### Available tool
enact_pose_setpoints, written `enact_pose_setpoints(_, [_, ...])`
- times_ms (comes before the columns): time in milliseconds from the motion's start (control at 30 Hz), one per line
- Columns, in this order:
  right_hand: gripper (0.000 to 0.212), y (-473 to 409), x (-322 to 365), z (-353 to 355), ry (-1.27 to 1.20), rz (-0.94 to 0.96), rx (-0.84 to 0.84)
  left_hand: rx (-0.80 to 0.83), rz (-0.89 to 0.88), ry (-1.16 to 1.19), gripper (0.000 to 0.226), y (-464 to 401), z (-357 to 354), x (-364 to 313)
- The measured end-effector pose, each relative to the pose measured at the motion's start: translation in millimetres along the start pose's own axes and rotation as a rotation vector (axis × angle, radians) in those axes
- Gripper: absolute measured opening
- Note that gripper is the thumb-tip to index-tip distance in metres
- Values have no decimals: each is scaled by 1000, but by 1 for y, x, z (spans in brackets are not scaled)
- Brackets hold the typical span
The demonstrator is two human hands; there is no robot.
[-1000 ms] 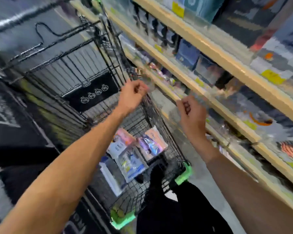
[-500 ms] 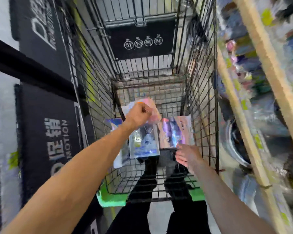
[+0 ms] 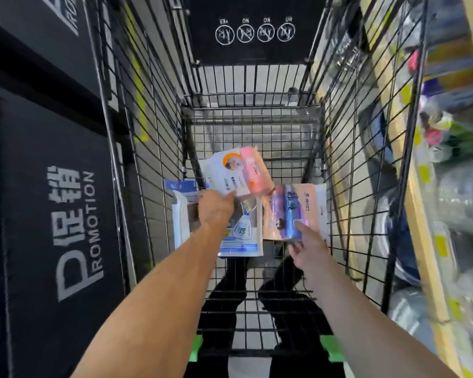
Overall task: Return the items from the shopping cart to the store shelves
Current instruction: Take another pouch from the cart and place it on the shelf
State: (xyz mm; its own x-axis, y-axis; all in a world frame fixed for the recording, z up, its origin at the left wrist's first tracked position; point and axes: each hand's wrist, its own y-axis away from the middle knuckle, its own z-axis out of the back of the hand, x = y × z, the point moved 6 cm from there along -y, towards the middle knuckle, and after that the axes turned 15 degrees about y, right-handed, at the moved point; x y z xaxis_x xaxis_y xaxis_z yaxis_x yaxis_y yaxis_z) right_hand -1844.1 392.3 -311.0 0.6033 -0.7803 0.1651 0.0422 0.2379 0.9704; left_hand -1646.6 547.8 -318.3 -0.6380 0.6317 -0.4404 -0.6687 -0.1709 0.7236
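Down at the left side stood black boards [image 3: 52,214] w/ "PROMOTION" in big letters, just beside the wire wall of the shopping cart [image 3: 159,148].

Next, at the bottom of the cart, a blue and white pack [image 3: 182,211] lay flat by the left wall. The left hand [image 3: 216,208] was over it and pinched a white and pink pack [image 3: 236,171] by its low corner, tipped up off the others. So that hand was closed on a pack, not wide. Under the wrist lay a see-through pack w/ a little bag picture [image 3: 243,236].

To the right of that, a purple and pink pack [image 3: 295,211] lay flat. The right hand [image 3: 309,248] reached onto its near edge, fingers [image 3: 302,227] out long on top, thumb under maybe. Grip or just touch? Cannot tell.

Far right, the store shelves [image 3: 421,214] w/ yellow tags ran along beside the cart, all blurry.

How far along, I think: not near done. 4 packs at least were in the cart, none on a shelf yet. One was lifted, one was about to be. Left to do: take them out, find the right spots, put them up, then get the other 2.
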Motion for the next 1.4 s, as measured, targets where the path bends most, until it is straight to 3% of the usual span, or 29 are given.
enact_pose_setpoints(133, [32,-9,-1,5,-43,-62,-1,-19,78,139,44,-3,3,-4])
enact_pose_setpoints(233, [31,-15,2,4,-24,-113,-17,-20,126,206,44,-9,0,-5])
enact_pose_setpoints(400, [17,-30,1,2,34,19,-51,-20,98,261,24,-17,7,-6])
enact_pose_setpoints(467, [21,-28,0,1,36,46,-127,10,3,382,8,-11,13,-20])
enact_pose_setpoints(533, [33,-12,10,2,4,70,-217,28,-133,517,21,-5,21,-44])
enact_pose_setpoints(600, [27,11,26,-9,19,132,-161,44,-276,567,23,5,37,-77])
enact_pose_setpoints(733, [29,72,51,1,21,314,-299,86,-664,359,20,34,81,-144])
enact_pose_setpoints(800, [24,112,65,3,134,513,-237,126,-838,228,21,55,100,-180])
enact_pose_setpoints(867, [30,157,78,4,215,682,-83,208,-891,146,21,75,116,-215])
enact_pose_setpoints(933, [35,189,91,6,331,809,-36,328,-917,87,23,92,122,-246])
enact_pose_setpoints(1100, [33,273,140,54,274,1027,-134,802,-894,151,23,207,108,-334])
enact_pose_setpoints(1233, [43,323,168,92,177,1174,-163,936,-877,208,30,276,85,-377])
enact_pose_setpoints(1400, [17,368,171,158,-51,1194,-306,1104,-801,159,38,342,40,-405])
